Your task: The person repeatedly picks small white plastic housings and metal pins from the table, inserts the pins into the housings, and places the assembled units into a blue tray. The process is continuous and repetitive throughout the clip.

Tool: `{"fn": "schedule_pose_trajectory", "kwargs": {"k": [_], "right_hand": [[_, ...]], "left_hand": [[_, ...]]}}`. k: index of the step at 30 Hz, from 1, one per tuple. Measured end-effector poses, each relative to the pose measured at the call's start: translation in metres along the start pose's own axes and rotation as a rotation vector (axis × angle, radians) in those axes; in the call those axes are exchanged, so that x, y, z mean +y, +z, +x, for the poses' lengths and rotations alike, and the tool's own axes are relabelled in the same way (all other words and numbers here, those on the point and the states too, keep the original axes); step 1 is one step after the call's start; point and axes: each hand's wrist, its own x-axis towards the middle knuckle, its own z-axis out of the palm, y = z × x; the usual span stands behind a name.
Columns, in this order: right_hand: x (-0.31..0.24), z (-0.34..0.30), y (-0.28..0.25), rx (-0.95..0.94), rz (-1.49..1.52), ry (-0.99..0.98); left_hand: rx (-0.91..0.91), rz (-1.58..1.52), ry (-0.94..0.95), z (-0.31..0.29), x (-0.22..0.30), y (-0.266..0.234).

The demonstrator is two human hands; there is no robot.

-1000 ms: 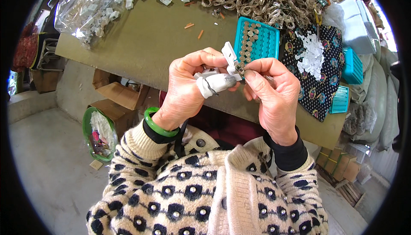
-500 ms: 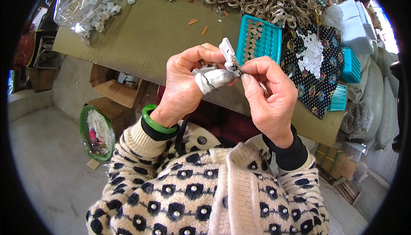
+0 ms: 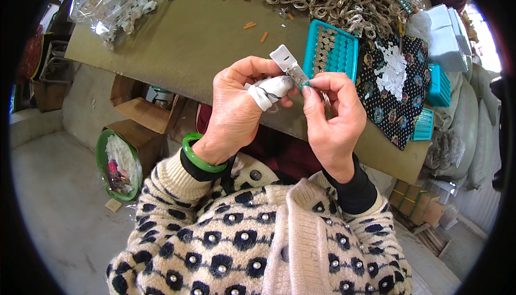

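My left hand (image 3: 232,98) holds a small white plastic case (image 3: 283,57) with its slotted lid swung out. A white wrap with dark marks (image 3: 270,91) covers one of its digits, pressed near the case. My right hand (image 3: 336,115) is closed, thumb and forefinger pinching at the lower right end of the case, where a small teal bit (image 3: 306,84) shows. A thin shiny loop (image 3: 326,100) lies inside the right fingers; its kind is unclear. Just beyond the hands stands a teal tray (image 3: 350,53) with rows of round silvery discs (image 3: 323,50).
Along the table's (image 3: 177,53) far side lie a clear bag of white pieces (image 3: 126,4) and a heap of coiled wires (image 3: 349,2). White slips (image 3: 394,72) sit on a patterned dark cloth (image 3: 411,115) at right. A green basket (image 3: 102,158) stands on the floor at left.
The white case has tilted in my left hand, so its lid leans further left and its inside shows more. My right fingers have shifted slightly, and the teal bit has come into sight.
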Motion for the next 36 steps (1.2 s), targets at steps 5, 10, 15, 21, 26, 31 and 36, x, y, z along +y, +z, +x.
{"fn": "schedule_pose_trajectory", "kwargs": {"k": [5,10,15,21,26,31,36], "right_hand": [[-0.002,-0.002,-0.002,-0.094,0.332,0.385],[-0.003,0.001,-0.001,-0.088,0.319,0.423],[-0.002,-0.002,-0.001,-0.048,0.238,0.382],[0.011,-0.006,-0.001,0.003,-0.043,0.021],[0.018,-0.004,0.004,0.077,-0.265,-0.353],[0.021,0.002,0.003,0.064,-0.288,-0.384],[0.007,-0.007,-0.004,-0.054,-0.014,0.074]], "left_hand": [[0.036,0.041,0.072,-0.002,-0.003,0.003],[0.077,0.099,0.162,-0.003,-0.006,0.008],[0.088,0.137,0.095,-0.002,-0.002,0.009],[0.167,0.235,0.127,-0.004,-0.009,0.014],[0.115,0.964,0.882,0.003,-0.013,0.016],[0.181,0.915,0.51,-0.008,-0.004,0.02],[0.063,-0.075,-0.174,-0.006,0.006,0.012]]}}
